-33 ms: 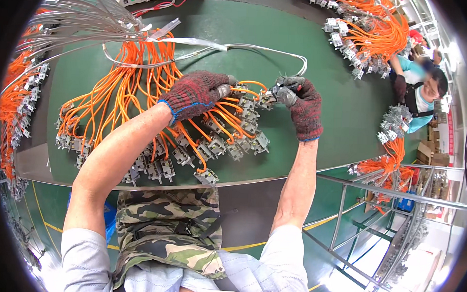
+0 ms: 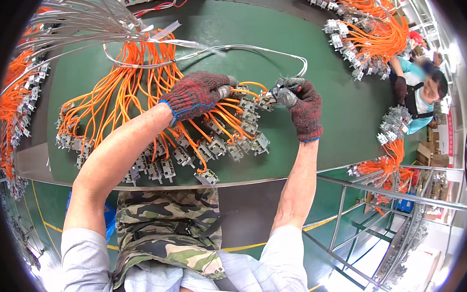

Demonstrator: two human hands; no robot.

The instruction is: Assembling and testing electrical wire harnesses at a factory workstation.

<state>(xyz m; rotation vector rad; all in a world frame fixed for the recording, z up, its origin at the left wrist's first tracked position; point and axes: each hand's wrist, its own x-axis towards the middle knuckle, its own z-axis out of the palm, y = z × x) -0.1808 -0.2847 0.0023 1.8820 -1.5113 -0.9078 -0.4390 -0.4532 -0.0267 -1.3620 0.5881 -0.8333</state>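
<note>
Block point(image 2: 266, 100): no clear change; work unmoved.
Left hand point(image 2: 195, 94): your fingers curl over wires point(image 2: 129, 56); grip hidden, can't tell.
Right hand point(image 2: 305, 108): grip pinched on cable point(image 2: 304, 65) end.

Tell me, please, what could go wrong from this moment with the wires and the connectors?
The pale wires loop from the right hand across the orange wires, so a pull might snag them. One connector lies at the front edge of the table; a forearm could perhaps knock it off. The orange wires cross one another near the left hand, so they may tangle.
</note>
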